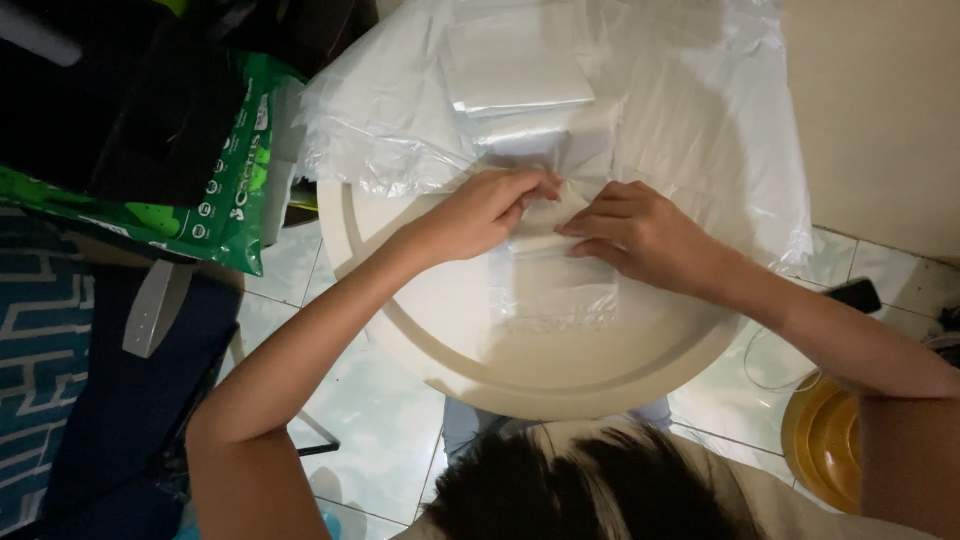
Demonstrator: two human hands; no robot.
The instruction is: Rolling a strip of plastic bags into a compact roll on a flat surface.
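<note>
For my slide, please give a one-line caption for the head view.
Left hand and right hand pinch a small clear plastic bag on a round white table.

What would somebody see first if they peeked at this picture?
Probably the two hands in the middle: the left hand and right hand meet on a small clear plastic bag lying on a round white table. Behind them sits a crinkly pile of plastic bags, and a bright green bag hangs at the left.
</note>
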